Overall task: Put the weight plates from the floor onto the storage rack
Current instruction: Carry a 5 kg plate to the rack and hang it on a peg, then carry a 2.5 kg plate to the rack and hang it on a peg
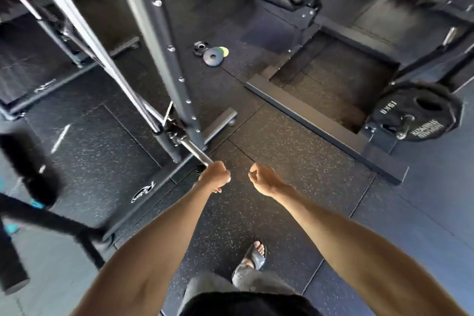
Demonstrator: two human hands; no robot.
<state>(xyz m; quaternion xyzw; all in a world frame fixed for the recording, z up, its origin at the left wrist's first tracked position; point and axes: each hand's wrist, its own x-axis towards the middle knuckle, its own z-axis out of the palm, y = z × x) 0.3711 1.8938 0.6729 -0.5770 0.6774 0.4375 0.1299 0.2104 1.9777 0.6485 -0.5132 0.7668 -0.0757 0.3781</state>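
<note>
Nearest, a foot in a dark sandal stands on the black speckled rubber floor. Just ahead, the left hand has its fingers clenched round the tip of a chrome steel bar jutting from the grey upright frame. The right hand hangs beside it, loosely curled and grasping nothing.

Further off, the task's pieces lie on the floor in a cluster: a small grey round weight plate, a yellow-green disc partly under it, and a small black ring-shaped plate. Off to the right, a large black 15 kg plate sits on a peg, probably the storage spot.

To do this step well, let go of the bar, step forward, crouch, and lift the plates one at a time.
</note>
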